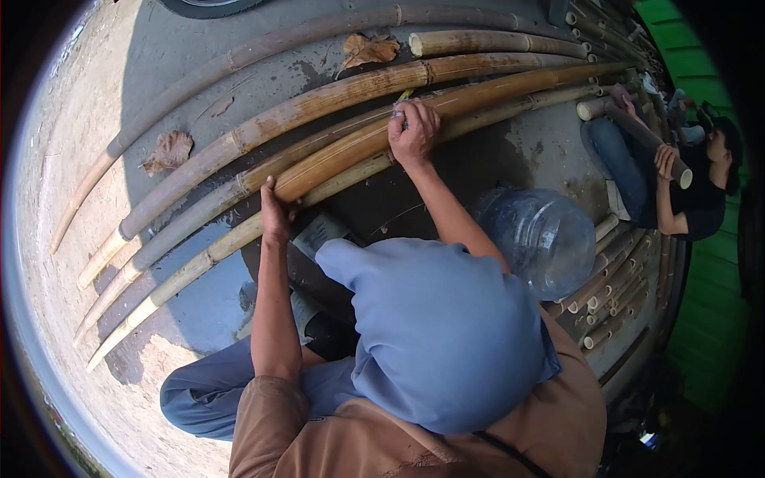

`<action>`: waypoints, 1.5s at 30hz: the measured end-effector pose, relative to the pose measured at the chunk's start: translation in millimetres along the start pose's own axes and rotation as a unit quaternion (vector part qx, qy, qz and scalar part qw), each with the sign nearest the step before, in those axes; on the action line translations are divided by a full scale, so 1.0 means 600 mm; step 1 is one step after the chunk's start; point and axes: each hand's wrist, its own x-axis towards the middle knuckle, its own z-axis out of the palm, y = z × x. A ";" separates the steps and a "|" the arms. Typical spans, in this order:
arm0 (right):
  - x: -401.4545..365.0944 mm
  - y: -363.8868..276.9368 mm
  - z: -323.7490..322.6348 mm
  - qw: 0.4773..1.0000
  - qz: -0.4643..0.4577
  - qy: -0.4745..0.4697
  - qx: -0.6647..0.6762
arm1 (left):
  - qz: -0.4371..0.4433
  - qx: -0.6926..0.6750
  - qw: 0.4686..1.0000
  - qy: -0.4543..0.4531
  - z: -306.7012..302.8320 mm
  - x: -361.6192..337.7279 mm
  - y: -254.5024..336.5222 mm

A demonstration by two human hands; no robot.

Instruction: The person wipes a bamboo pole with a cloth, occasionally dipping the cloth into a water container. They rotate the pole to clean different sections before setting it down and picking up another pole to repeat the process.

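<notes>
A thick tan bamboo pole [339, 159] lies across in front of me, over thinner poles, with a thin light line along its top. My left hand [275, 212] is closed around its near left end, thumb on top and fingers underneath. Farther along the same pole, my right hand [414, 134] is clenched on its upper side. A small yellowish tip [406, 95] pokes out beyond that fist; the rest of what it holds is hidden. Just beneath the thick pole runs a thinner pale bamboo pole [215, 253].
Several more bamboo poles [279, 119] lie behind, with dry leaves [370, 50] between them. A clear plastic water jug [550, 243] stands to my right. Beyond it, a co-worker [693, 187] holds a bamboo piece [649, 139]. Cut bamboo lengths [610, 295] are piled at the right.
</notes>
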 end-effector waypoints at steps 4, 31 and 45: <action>0.012 -0.012 0.009 0.994 0.001 -0.004 -0.106 | -0.020 0.048 0.999 0.008 0.010 -0.003 0.008; -0.068 -0.218 0.046 0.976 -0.089 -0.190 0.056 | -0.041 -0.049 0.992 0.109 0.020 -0.003 -0.002; -0.134 -0.304 0.059 0.945 -0.125 -0.243 0.176 | 0.238 0.098 0.958 0.124 -0.016 0.055 -0.056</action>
